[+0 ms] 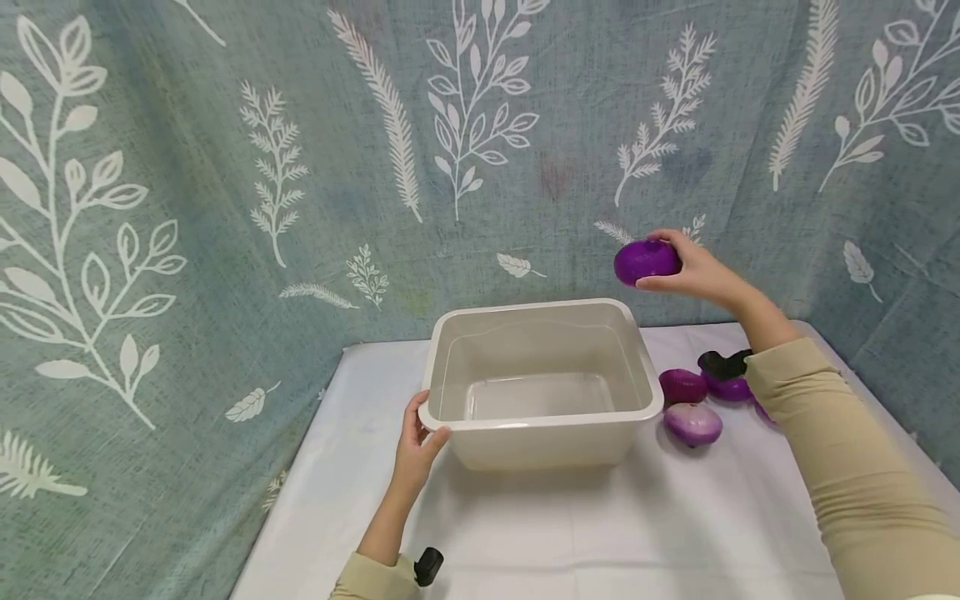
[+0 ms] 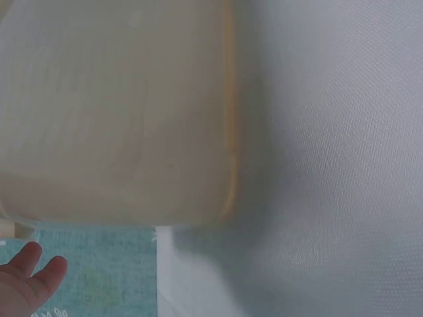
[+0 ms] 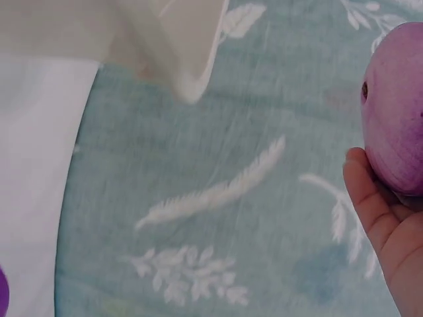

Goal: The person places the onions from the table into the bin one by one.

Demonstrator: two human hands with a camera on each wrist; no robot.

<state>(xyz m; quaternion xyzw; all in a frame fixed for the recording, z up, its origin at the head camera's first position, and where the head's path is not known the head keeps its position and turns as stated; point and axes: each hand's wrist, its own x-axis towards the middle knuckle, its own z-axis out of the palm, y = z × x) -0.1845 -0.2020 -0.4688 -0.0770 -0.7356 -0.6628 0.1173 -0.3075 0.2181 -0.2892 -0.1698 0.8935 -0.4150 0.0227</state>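
A beige plastic tub (image 1: pixel 536 446) stands on the white-covered table, its inside bare. My left hand (image 1: pixel 414 446) holds its near left corner, the fingers at the left rim and the thumb at the front; in the left wrist view, two fingertips (image 2: pixel 47 274) show beside the tub's wall (image 2: pixel 119 112). Raised above and right of the tub, my right hand (image 1: pixel 686 271) grips a purple oval fruit (image 1: pixel 645 262). Seen from the right wrist, this fruit (image 3: pixel 400 109) is pinkish purple with a small dark stem scar, and part of it lies outside the frame.
Right of the tub lie several purple fruits: a dark one (image 1: pixel 682 387), a paler one (image 1: pixel 693 425) in front, and others partly behind the right sleeve (image 1: pixel 832 442). A green leaf-patterned cloth (image 1: pixel 480 250) hangs behind the table (image 1: pixel 525 533).
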